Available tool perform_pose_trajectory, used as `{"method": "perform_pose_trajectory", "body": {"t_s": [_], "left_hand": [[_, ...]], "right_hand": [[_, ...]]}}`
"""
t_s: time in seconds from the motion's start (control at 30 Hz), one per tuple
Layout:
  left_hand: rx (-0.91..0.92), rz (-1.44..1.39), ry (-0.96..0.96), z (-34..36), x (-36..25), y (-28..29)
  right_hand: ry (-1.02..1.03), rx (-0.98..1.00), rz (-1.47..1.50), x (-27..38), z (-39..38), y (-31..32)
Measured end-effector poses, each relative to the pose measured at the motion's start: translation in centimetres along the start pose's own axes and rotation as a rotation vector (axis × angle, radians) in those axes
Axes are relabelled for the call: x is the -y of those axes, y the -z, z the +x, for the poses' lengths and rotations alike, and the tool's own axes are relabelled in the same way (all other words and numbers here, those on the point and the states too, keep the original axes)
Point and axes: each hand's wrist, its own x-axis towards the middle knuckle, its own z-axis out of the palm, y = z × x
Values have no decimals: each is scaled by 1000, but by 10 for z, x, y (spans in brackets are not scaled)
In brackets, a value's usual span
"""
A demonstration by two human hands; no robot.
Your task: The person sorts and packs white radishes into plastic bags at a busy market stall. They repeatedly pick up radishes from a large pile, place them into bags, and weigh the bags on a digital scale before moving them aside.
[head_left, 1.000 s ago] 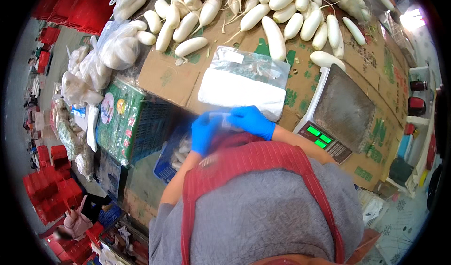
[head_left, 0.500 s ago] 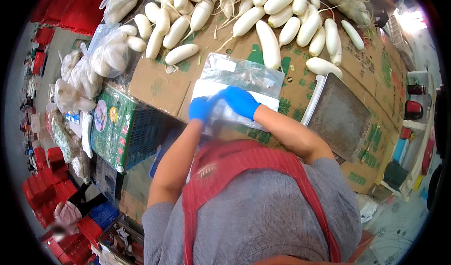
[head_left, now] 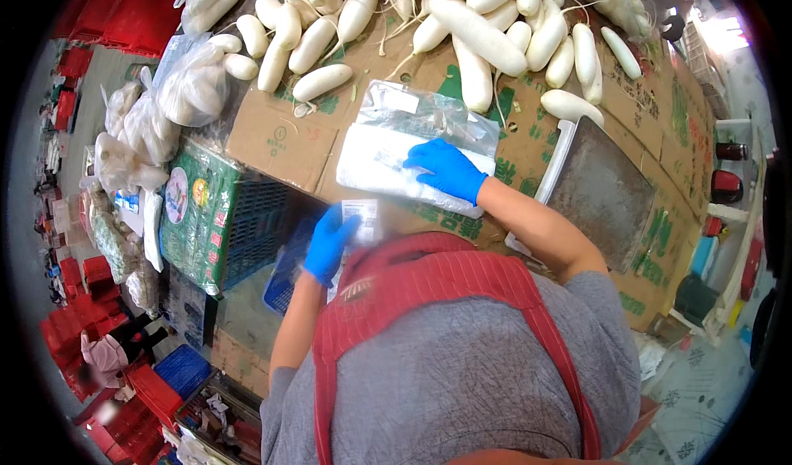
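Gloves, blue ones, cover both our hands. Our right hand lies flat, fingers spread, on a clear bag with a white radish inside, near the middle of the frame; it presses on the bag rather than closing round it. The bag rests on the tabletop, which is covered with flattened brown cardboard. Our left hand, lower and to the left of centre, pinches a small white label between thumb and fingers, its grip closed on the label, held just off the tabletop's near edge. A heap of loose radishes fills the upper middle of the frame, well apart from the bag. Right of the bag sits a scale with a grey metal pan, close to our right forearm. At left, below the tabletop's edge, stands a green crate, with bagged radishes above it. Red crates show at the lower left.
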Motion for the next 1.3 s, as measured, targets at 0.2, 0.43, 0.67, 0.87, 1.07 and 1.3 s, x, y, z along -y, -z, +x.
{"method": "perform_pose_trajectory", "body": {"t_s": [0.2, 0.43, 0.67, 0.87, 1.07, 1.3], "left_hand": [[-77, -146, -66, -11, -3, 12], [-23, -23, -56, -4, 1, 14], [-32, 106, -53, 20, -18, -25], [-304, 519, -135, 94, 17, -22], [-195, 975, -88, 93, -1, -20], [34, 177, 182, -9, -18, 24]], "right_hand": [[-286, -144, 117, 9, -1, -30], [-401, -231, 585, 4, -2, -44], [-697, -783, 587, -53, 11, 66], [-223, -657, 537, 49, 15, 74], [-66, -93, 72, 31, 4, -55], [-123, -120, 123, 21, -8, -52]]}}
